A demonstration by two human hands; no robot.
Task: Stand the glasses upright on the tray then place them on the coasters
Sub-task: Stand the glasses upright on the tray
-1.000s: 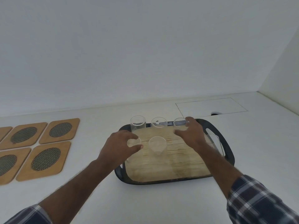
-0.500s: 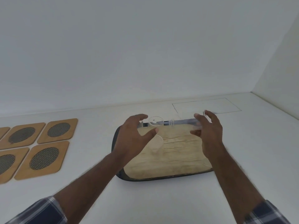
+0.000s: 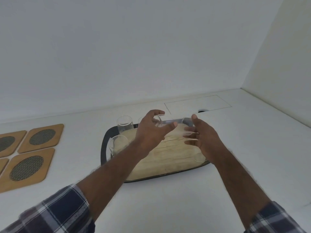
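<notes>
I see clear glasses [image 3: 124,124] standing on the dark tray [image 3: 103,147]. My left hand [image 3: 151,132] and right hand [image 3: 202,138] hang open above it. Wooden coasters [image 3: 41,138] lie left.

I count one tray [image 3: 103,148]; two clear glasses [image 3: 124,124] in plain sight, others hidden or blurred behind two hands [image 3: 149,132]; four coasters [image 3: 27,167] at left.

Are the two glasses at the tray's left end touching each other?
Apart. The head view shows the far left glass and the near left glass with a strip of tray between them.
</notes>
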